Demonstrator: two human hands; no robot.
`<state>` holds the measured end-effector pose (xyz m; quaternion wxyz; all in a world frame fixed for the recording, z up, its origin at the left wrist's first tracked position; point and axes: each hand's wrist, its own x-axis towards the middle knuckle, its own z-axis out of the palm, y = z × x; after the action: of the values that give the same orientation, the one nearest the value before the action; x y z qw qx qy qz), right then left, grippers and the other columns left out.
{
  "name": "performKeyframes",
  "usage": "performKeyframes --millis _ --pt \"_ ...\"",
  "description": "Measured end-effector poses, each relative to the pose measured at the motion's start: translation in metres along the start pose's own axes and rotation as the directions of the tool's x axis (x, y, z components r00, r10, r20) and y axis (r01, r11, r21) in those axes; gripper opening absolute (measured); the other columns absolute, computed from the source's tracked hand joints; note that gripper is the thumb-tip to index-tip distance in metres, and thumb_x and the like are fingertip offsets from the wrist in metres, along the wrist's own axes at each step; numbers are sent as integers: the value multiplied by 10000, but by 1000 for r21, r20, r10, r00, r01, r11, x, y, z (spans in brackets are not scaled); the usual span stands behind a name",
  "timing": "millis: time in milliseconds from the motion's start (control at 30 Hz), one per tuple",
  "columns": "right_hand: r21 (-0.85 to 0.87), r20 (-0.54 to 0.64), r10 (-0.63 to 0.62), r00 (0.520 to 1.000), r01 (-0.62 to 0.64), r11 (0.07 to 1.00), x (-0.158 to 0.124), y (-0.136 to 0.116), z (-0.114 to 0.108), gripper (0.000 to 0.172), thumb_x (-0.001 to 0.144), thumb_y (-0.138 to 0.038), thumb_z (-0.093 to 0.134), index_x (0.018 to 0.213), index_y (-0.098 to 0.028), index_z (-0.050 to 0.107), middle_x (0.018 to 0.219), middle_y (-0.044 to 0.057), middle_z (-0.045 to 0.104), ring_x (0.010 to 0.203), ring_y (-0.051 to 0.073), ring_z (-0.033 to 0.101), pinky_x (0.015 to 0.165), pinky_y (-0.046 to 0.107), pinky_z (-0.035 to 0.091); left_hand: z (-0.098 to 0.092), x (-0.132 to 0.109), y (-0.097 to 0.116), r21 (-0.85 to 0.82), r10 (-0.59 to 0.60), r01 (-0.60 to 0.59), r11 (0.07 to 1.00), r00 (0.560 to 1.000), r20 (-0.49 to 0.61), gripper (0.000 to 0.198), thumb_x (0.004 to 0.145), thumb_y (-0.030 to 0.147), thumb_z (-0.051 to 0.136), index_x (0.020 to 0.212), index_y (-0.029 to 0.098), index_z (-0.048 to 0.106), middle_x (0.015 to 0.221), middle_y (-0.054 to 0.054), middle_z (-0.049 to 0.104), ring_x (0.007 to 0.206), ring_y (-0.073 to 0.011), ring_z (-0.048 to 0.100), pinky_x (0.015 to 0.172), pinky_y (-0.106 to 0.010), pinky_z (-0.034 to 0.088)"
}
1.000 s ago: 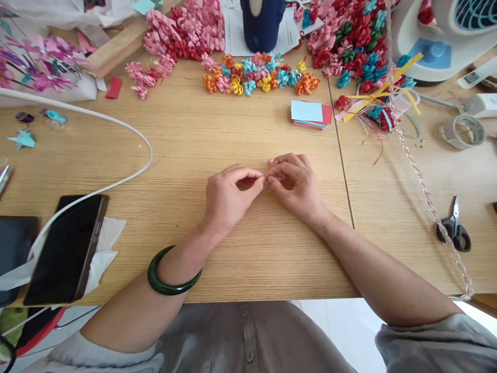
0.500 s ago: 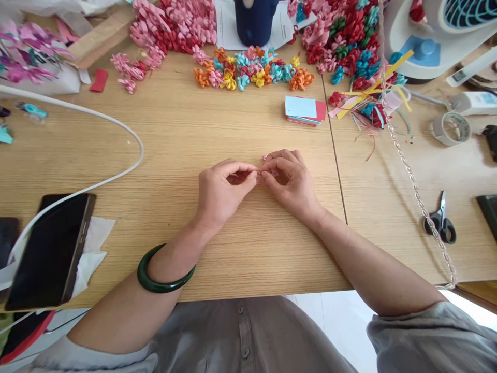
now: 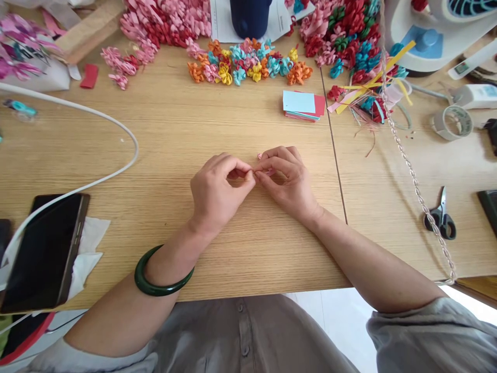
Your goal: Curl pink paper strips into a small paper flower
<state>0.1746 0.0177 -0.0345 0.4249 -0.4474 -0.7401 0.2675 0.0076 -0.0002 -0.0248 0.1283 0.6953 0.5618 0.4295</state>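
My left hand (image 3: 217, 191) and my right hand (image 3: 287, 178) meet at the middle of the wooden table (image 3: 174, 134), fingertips pinched together on a small pink paper piece (image 3: 259, 156). Most of that piece is hidden by my fingers. A green bangle (image 3: 157, 280) sits on my left wrist. Beyond my hands lies a small stack of coloured paper squares (image 3: 302, 105), and further back a row of curled paper flowers (image 3: 248, 65) in orange, yellow, teal and pink.
Heaps of pink and red paper flowers (image 3: 163, 23) and mixed ones (image 3: 345, 36) fill the back. A white cable (image 3: 97, 116) curves at left past a dark phone (image 3: 42, 254). Scissors (image 3: 440, 217), a tape roll (image 3: 452, 123) and a chain (image 3: 411, 171) lie at right.
My hands stay pinched on the pink piece, with the left fingers curling in a little more. The view has drifted, so everything sits slightly lower-left in the picture.
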Motion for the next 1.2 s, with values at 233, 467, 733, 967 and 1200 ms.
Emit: performKeyframes --millis 233,467,733,967,1200 --pt "-26 -52 0 999 -2 1000 1 3 -1 96 915 -183 676 863 -243 730 986 38 736 1000 223 620 913 412 519 1 -4 4 -11 124 -124 992 992 -33 141 900 144 654 820 212 748 786 -13 748 763 -176 685 724 -323 560" --pt "1 -59 27 998 -27 1000 3 4 -3 77 928 -218 685 868 -238 730 998 41 751 1026 222 661 972 428 495 -1 4 1 -444 -224 247 861 969 104 116 918 254 734 982 230 828 997 -20 812 844 -152 760 715 -234 650" --pt "2 -42 30 999 -30 1000 3 5 -3 76 933 -231 691 875 -249 737 977 30 746 1022 219 659 966 424 502 -1 3 -3 -415 -180 220 883 974 135 105 864 207 793 942 256 843 936 -3 823 829 -165 770 763 -272 656" --pt "17 -14 28 1000 -28 999 3 6 -2 85 919 -201 696 865 -244 745 988 34 748 1012 222 643 960 428 499 0 2 -5 -316 -79 90 945 996 47 107 841 161 790 864 258 828 846 10 804 758 -159 742 706 -283 606" --pt "-18 33 26 999 -25 1000 3 4 -3 124 920 -183 655 881 -253 750 1045 37 763 1066 241 633 987 461 497 -1 2 -8 -133 18 -15 991 1000 24 106 872 168 756 867 259 811 849 4 801 776 -169 734 708 -302 556"
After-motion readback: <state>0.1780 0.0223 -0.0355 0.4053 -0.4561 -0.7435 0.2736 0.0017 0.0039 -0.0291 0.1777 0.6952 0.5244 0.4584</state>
